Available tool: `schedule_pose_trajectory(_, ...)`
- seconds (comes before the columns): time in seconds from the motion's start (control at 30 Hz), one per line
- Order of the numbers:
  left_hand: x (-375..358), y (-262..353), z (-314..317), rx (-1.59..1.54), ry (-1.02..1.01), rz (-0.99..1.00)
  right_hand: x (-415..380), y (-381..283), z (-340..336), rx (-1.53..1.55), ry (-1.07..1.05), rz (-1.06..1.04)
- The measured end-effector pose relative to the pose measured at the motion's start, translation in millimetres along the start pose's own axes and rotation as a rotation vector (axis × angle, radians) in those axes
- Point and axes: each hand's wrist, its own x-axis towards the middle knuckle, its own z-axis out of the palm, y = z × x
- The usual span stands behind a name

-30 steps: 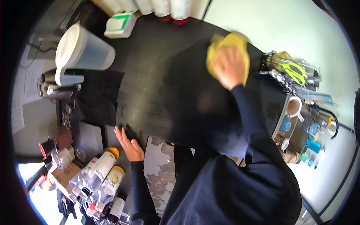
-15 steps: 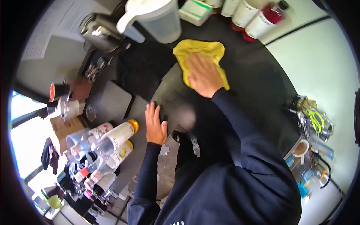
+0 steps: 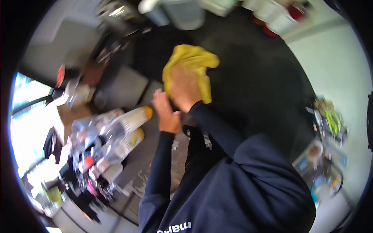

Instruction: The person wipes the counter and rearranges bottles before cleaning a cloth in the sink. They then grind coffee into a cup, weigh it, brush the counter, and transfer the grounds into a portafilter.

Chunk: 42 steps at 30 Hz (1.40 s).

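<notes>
A yellow cloth (image 3: 194, 58) lies spread and wrinkled on the dark countertop (image 3: 256, 85). My right hand (image 3: 184, 87) rests on top of the cloth, blurred by motion, its fingers stretched over the fabric. Just left of the cloth, my left hand (image 3: 167, 112) leans on the counter's edge with its fingers spread and nothing in them. The two hands are close together.
Bottles with orange and yellow caps (image 3: 136, 118) lie at the left. A translucent pitcher (image 3: 186, 15), a metal kettle (image 3: 118, 15) and red bottles (image 3: 279, 21) stand at the back. Green-handled scissors (image 3: 333, 122) and utensils are at the right.
My right hand and the yellow cloth have moved left across the counter, closer to my left hand. The view has shifted, and the objects at the back appear higher up.
</notes>
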Motion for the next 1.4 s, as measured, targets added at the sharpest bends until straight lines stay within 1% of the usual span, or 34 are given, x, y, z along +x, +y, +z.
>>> schedule_pose_trajectory(0.03, -2.0, -6.6, 3.9, -0.037, 0.026, 0.004, -19.8, 4.9, 13.8, 0.074, 0.103, -0.037)
schedule_pose_trajectory(0.07, 1.4, -2.2, 6.2, -0.081, 0.049, -0.016, -57.6, 21.0, 9.8, -0.062, 0.229, -0.331)
schedule_pose_trajectory(0.13, 3.7, 5.7, 6.6, -0.024, 0.069, 0.090, -111.2, 52.8, -38.2, 0.161, 0.192, -0.300)
schedule_pose_trajectory(0.2, 1.7, 7.7, 7.1, 0.010, 0.069, 0.083, -131.2, 114.1, -69.0, 0.033, 0.261, -0.074)
schedule_pose_trajectory(0.23, 2.8, 11.7, 7.5, 0.012, 0.062, 0.072, -124.6, 145.5, -95.8, -0.130, 0.272, 0.196)
schedule_pose_trajectory(0.27, 1.2, 12.9, 6.4, 0.018, 0.060, 0.059, -114.6, 193.6, -123.1, -0.201, 0.077, 0.325)
schedule_pose_trajectory(0.3, -0.5, 11.2, 5.5, 0.021, 0.041, 0.076, -110.2, 224.8, -136.0, -0.467, 0.483, 0.467)
schedule_pose_trajectory(0.33, 1.3, 8.5, 7.0, 0.031, 0.054, 0.070, -99.8, 269.5, -150.8, -0.573, 0.552, 0.577)
schedule_pose_trajectory(0.4, 0.3, 9.9, 8.6, 0.033, 0.077, 0.049, -92.8, 271.5, -142.9, -0.649, 0.593, 0.702)
schedule_pose_trajectory(0.43, -0.1, 5.1, 8.1, 0.035, 0.086, 0.078, -105.9, 238.3, -121.5, -0.649, 0.400, 0.652)
schedule_pose_trajectory(0.47, 1.6, 0.7, 9.6, 0.024, 0.095, 0.116, -136.3, 182.1, -103.0, -0.650, 0.214, 0.609)
schedule_pose_trajectory(0.5, 3.3, -0.3, 9.4, 0.028, 0.099, 0.139, -176.0, 127.4, -103.9, -0.250, 0.251, 0.405)
schedule_pose_trajectory(0.53, 3.8, -2.5, 11.1, 0.030, 0.104, 0.132, -218.5, 98.4, -83.8, -0.131, 0.269, 0.312)
schedule_pose_trajectory(0.57, 4.2, -3.4, 12.5, 0.021, 0.105, 0.138, -256.3, 85.2, -75.4, -0.100, 0.238, 0.319)
schedule_pose_trajectory(0.6, 2.6, -3.8, 12.8, 0.020, 0.101, 0.137, -285.3, 93.6, -74.6, -0.098, 0.234, 0.377)
schedule_pose_trajectory(0.67, 0.7, -6.0, 12.5, -0.004, 0.082, 0.158, -313.6, 136.2, -106.9, -0.290, 0.126, 0.705)
schedule_pose_trajectory(0.7, 1.5, -7.9, 11.3, 0.017, 0.078, 0.164, -311.5, 165.0, -127.5, -0.513, 0.141, 0.872)
schedule_pose_trajectory(0.73, 3.4, -8.4, 12.9, 0.032, 0.080, 0.171, -312.6, 212.3, -131.9, -0.553, 0.298, 0.971)
schedule_pose_trajectory(0.77, 4.1, -8.5, 13.7, 0.031, 0.098, 0.214, -308.4, 250.2, -145.1, -0.573, 0.533, 0.977)
schedule_pose_trajectory(0.8, 3.7, -10.3, 14.6, 0.034, 0.107, 0.207, -300.2, 279.1, -158.6, -0.666, 0.681, 1.019)
schedule_pose_trajectory(0.83, 3.9, -11.9, 16.1, 0.014, 0.111, 0.217, -294.4, 295.7, -157.4, -0.744, 0.710, 1.113)
schedule_pose_trajectory(0.87, 4.3, -12.7, 16.6, -0.002, 0.117, 0.228, -296.2, 284.0, -154.8, -0.705, 0.700, 1.087)
schedule_pose_trajectory(0.93, 13.5, -15.1, 17.6, -0.016, 0.097, 0.283, -339.1, 220.6, -132.4, -0.579, 0.597, 0.910)
schedule_pose_trajectory(1.0, 7.4, -16.9, 15.3, 0.003, 0.098, 0.283, -409.1, 160.8, -104.4, -0.444, 0.602, 0.976)
schedule_pose_trajectory(1.07, 6.3, -14.4, 13.3, -0.013, 0.087, 0.281, -486.8, 141.5, -75.4, -0.609, 0.522, 1.180)
schedule_pose_trajectory(1.13, 4.5, -9.8, 13.5, -0.043, 0.074, 0.233, -499.6, 149.6, -85.1, -0.606, 0.509, 1.106)
schedule_pose_trajectory(1.17, 5.0, -12.1, 13.8, -0.036, 0.064, 0.227, -491.7, 162.3, -96.8, -0.485, 0.450, 1.132)
schedule_pose_trajectory(1.2, 5.1, -14.4, 14.6, -0.040, 0.057, 0.244, -488.6, 194.6, -104.1, -0.578, 0.454, 1.016)
schedule_pose_trajectory(1.23, 6.5, -16.8, 15.6, -0.010, 0.066, 0.249, -478.1, 226.5, -124.4, -0.712, 0.471, 0.943)
schedule_pose_trajectory(1.3, 8.2, -15.0, 15.5, 0.026, 0.075, 0.286, -454.1, 298.0, -151.0, -0.753, 0.668, 0.975)
schedule_pose_trajectory(1.33, 7.2, -11.3, 15.9, 0.033, 0.068, 0.248, -441.7, 319.3, -160.6, -0.793, 0.748, 0.989)
schedule_pose_trajectory(1.37, 5.7, -9.3, 14.7, 0.039, 0.071, 0.200, -427.1, 318.9, -156.6, -0.774, 0.796, 1.033)
schedule_pose_trajectory(1.4, 5.9, -9.4, 11.7, 0.041, 0.085, 0.208, -414.2, 307.4, -155.1, -0.757, 0.842, 1.075)
